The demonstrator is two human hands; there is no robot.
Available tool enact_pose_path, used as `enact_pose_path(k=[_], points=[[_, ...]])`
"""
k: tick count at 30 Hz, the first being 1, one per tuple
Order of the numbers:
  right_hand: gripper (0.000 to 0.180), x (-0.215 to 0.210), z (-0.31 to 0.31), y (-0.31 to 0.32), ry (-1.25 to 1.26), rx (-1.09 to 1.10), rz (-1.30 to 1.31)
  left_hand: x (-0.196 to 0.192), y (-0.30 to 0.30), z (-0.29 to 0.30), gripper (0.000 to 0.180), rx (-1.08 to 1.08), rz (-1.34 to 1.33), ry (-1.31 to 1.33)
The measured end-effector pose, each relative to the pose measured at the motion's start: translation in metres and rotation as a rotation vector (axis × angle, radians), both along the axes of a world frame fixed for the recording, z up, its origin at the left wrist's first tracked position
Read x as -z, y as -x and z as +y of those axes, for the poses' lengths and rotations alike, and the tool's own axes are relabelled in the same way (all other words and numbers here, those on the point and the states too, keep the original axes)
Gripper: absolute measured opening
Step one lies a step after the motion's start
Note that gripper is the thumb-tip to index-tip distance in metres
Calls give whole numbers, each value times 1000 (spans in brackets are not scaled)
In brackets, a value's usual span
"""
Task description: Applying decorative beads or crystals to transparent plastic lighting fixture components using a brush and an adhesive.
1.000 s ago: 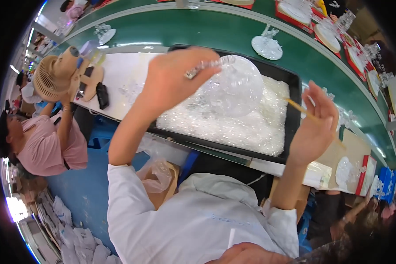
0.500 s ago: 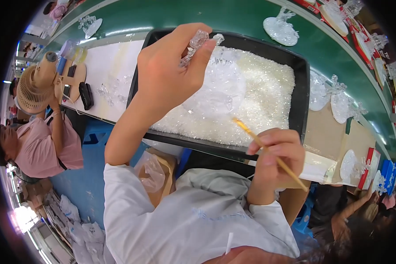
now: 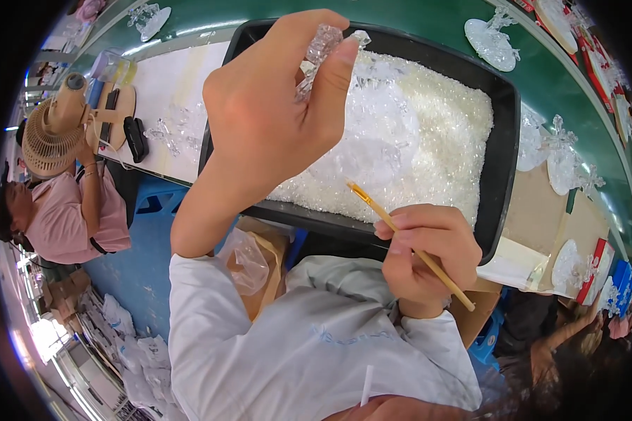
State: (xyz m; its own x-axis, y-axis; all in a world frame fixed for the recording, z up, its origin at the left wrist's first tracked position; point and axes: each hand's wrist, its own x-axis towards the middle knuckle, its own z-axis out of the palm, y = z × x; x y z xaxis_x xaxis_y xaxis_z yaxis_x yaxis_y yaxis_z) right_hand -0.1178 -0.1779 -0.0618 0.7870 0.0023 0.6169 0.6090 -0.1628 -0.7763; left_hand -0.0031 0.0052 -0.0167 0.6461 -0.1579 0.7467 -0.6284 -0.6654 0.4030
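My left hand (image 3: 270, 105) is closed around a clear, faceted plastic figure (image 3: 323, 45), gripping it between thumb and fingers above a black tray (image 3: 509, 168). Below and beside that hand shows a round, whitish disc (image 3: 379, 133) over sparkling white granules (image 3: 453, 126) in the tray. Whether the disc is joined to the figure I cannot tell, as my hand covers part of it. In my right hand (image 3: 432, 256) is a thin paintbrush (image 3: 439, 270) with a wooden handle, pinched in the fingers. Its tip points up and left, near the disc's lower edge.
Clear figures on round bases (image 3: 491, 42) stand on the green surface beyond the tray and to its right. Loose clear pieces (image 3: 172, 137) lie on the left. A beige fan (image 3: 56, 137) stands farther left, near a person in pink (image 3: 81, 217). Cardboard (image 3: 534, 210) lies at right.
The brush tip has moved left, closer to my left hand, as my right hand shifted left. My left hand is slightly higher in view, still holding the clear figure. The tray appears shifted right.
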Motion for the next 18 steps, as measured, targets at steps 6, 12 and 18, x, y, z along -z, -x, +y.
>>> enact_pose_path(k=[6,12,18], points=[[13,5,3,-1,2,37,-120,-31,3,-17,18,-47,141,-61],[18,2,2,0,30,112,-85,-44,0,-25,18,8,195,-62],[21,-4,10,-3,138,136,-61,0,-38,-18,19,572,-432,383]])
